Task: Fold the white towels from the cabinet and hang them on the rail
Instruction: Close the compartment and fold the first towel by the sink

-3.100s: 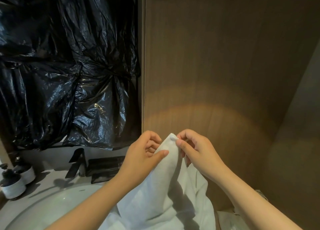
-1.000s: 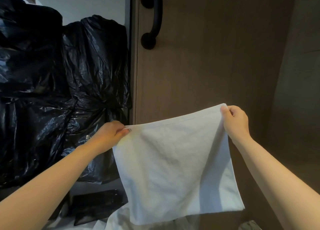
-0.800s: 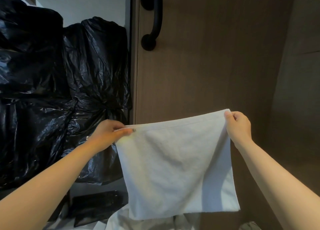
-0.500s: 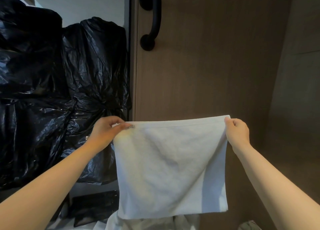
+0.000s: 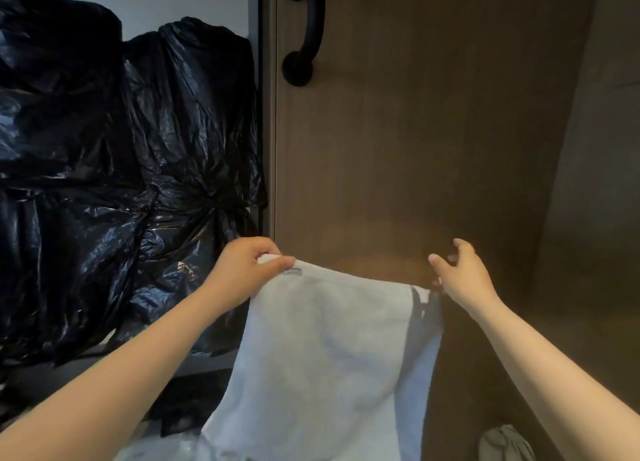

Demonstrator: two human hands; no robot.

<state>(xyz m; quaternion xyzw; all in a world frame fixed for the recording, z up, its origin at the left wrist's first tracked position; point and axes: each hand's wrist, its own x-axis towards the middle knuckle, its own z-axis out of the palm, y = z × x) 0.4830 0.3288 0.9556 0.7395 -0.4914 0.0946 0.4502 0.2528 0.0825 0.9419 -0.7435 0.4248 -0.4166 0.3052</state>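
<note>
Towel [image 5: 322, 356] is hanging limp and light, top corners seeming best holds; left hand [image 5: 242, 270] is pinching one, right hand [image 5: 464, 273] hovering spread.

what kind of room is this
Probably a bathroom or a linen-storage corner, though I can't be sure: a white towel is held up in front of a wooden cabinet door with a black handle, and black plastic bags sit beside it.
</note>
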